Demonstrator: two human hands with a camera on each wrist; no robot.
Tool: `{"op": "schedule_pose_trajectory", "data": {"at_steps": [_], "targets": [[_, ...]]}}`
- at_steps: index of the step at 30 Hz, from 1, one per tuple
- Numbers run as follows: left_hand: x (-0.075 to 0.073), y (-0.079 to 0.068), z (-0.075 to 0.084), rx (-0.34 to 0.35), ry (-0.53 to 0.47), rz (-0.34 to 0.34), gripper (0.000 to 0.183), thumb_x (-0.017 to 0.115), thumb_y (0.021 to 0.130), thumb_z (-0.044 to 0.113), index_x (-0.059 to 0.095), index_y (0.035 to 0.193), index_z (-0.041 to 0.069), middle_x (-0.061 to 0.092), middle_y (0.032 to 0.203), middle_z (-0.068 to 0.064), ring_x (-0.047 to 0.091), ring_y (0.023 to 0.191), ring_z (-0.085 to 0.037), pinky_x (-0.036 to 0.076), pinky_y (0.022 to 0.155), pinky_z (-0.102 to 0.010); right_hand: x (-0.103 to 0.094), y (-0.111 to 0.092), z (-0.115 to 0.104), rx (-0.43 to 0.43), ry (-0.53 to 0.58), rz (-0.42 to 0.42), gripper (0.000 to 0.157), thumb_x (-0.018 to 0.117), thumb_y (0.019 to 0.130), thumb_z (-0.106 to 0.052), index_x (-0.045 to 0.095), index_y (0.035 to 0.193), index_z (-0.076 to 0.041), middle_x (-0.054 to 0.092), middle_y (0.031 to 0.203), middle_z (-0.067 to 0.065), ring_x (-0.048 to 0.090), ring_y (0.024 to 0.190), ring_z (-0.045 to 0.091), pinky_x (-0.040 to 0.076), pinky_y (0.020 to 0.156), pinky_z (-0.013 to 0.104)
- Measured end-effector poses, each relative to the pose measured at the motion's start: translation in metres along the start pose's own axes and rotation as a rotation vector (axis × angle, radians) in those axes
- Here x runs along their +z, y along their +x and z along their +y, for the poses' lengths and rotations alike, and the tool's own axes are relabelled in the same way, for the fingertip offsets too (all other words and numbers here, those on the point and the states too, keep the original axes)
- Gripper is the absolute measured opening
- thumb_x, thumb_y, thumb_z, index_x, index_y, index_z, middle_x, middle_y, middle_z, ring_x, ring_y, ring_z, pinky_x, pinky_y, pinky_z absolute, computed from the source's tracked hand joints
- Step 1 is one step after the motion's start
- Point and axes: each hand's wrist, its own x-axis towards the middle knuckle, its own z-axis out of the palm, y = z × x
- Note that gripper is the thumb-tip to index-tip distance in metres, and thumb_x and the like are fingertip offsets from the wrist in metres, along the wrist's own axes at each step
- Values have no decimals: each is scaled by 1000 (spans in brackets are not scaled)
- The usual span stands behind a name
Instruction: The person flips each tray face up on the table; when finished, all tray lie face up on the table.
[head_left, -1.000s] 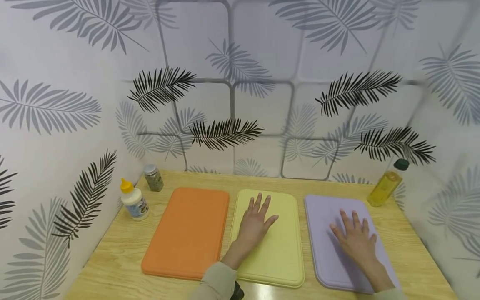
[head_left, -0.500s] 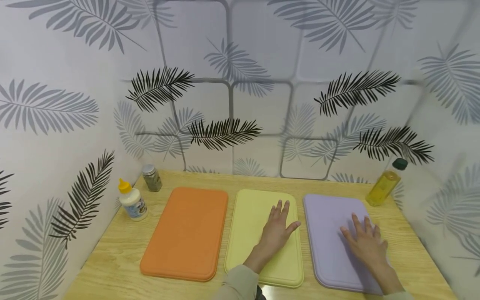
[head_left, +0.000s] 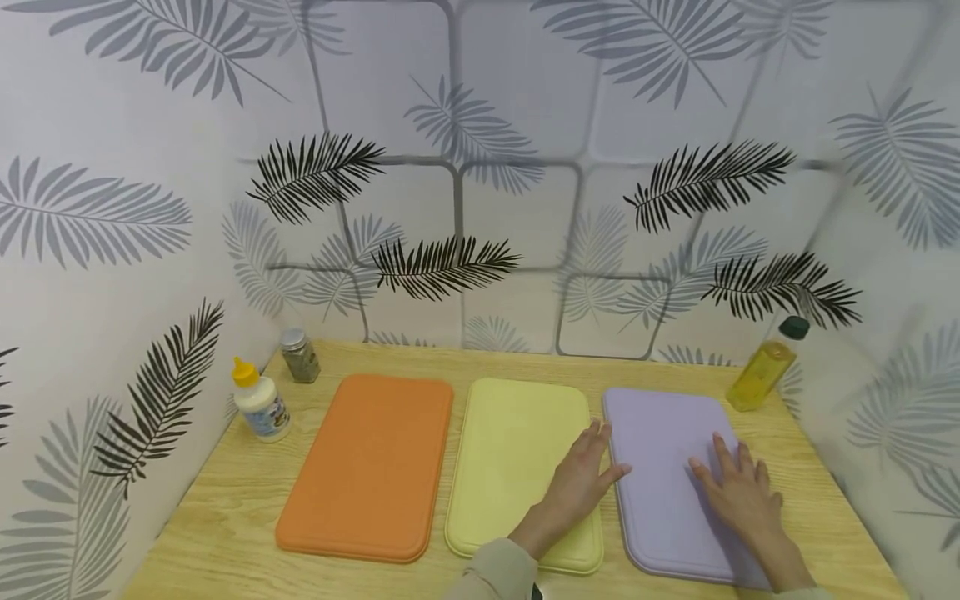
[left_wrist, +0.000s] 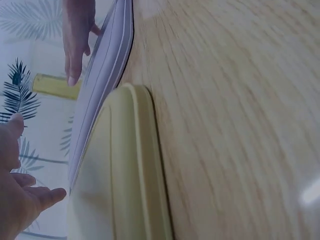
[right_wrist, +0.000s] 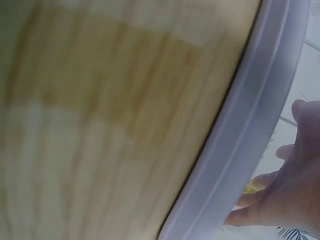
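Observation:
My left hand (head_left: 573,483) hovers over the right edge of a yellow rectangular board (head_left: 517,442), fingers extended, thumb pointing towards a purple board (head_left: 648,467). Over that purple board's right half is my right hand (head_left: 742,500), its fingers spread and holding nothing. In the left wrist view, a gap shows between the left hand (left_wrist: 20,195) and the yellow board's surface. The right wrist view has the right hand (right_wrist: 295,185) beyond the purple board's edge (right_wrist: 235,130); whether its fingertips touch the board I cannot tell.
An orange board (head_left: 367,467) lies left of the yellow one on the wooden table (head_left: 217,508). At the back left stand a glue bottle (head_left: 262,408) with a yellow cap and a small jar (head_left: 302,358). A bottle of yellow liquid (head_left: 761,375) stands at the back right, near the wall.
The left hand has swept rightwards from the middle of the yellow board to its right edge. My right hand has shifted slightly right and nearer me. The boards stay in place.

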Motion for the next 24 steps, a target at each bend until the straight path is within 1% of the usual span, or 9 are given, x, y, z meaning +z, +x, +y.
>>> {"op": "schedule_pose_trajectory", "data": {"at_steps": [2, 5, 8, 9, 14, 17, 20, 24], "targets": [[3, 1, 5, -9, -5, -17, 67, 52, 97, 45, 34, 149, 6, 33, 153, -14, 35, 138, -27, 37, 108, -37, 0, 0, 2, 10, 2, -9, 77, 29, 99, -59, 15, 152, -5, 7, 149, 37, 7, 128, 67, 14, 91, 83], [6, 3, 13, -61, -37, -53, 70, 54, 95, 46, 32, 150, 7, 30, 154, -13, 33, 139, -26, 33, 111, -35, 0, 0, 4, 20, 6, -21, 78, 29, 98, -59, 15, 151, -4, 7, 149, 37, 7, 128, 67, 14, 91, 83], [7, 4, 23, -89, -48, -88, 74, 55, 94, 47, 31, 150, 6, 29, 154, -16, 33, 140, -27, 32, 111, -34, 0, 0, 6, 16, 3, -28, 79, 29, 98, -60, 14, 151, -4, 7, 148, 38, 9, 127, 67, 16, 91, 83], [6, 5, 27, -91, -47, -97, 75, 56, 93, 48, 31, 150, 5, 29, 154, -17, 33, 139, -27, 33, 110, -34, 0, 0, 6, 13, 2, -31, 80, 29, 98, -60, 13, 151, -3, 7, 148, 38, 10, 127, 67, 17, 90, 83], [5, 9, 41, -34, -6, -118, 79, 58, 91, 51, 33, 149, 3, 33, 151, -20, 36, 137, -29, 36, 108, -33, -1, 3, 7, 3, 3, -42, 82, 28, 98, -61, 11, 151, -1, 10, 146, 40, 15, 124, 67, 23, 89, 81], [8, 11, 44, -19, 27, -131, 82, 58, 90, 53, 33, 148, 2, 34, 150, -21, 38, 136, -29, 38, 107, -31, -3, 4, 6, 15, 11, -58, 84, 27, 97, -63, 11, 151, 0, 10, 145, 41, 16, 123, 68, 24, 89, 80], [13, 12, 43, -27, 51, -148, 84, 61, 88, 53, 34, 148, 2, 35, 149, -22, 39, 135, -28, 38, 106, -30, -5, 3, 6, 28, 7, -68, 86, 28, 97, -64, 13, 150, 2, 11, 143, 44, 18, 122, 68, 25, 89, 80], [20, 10, 41, -44, 82, -167, 85, 64, 84, 53, 36, 147, 3, 37, 148, -22, 40, 135, -29, 38, 107, -29, -7, 2, 6, 35, -16, -79, 86, 33, 96, -63, 18, 147, 5, 16, 138, 46, 20, 121, 67, 26, 90, 79]]}}
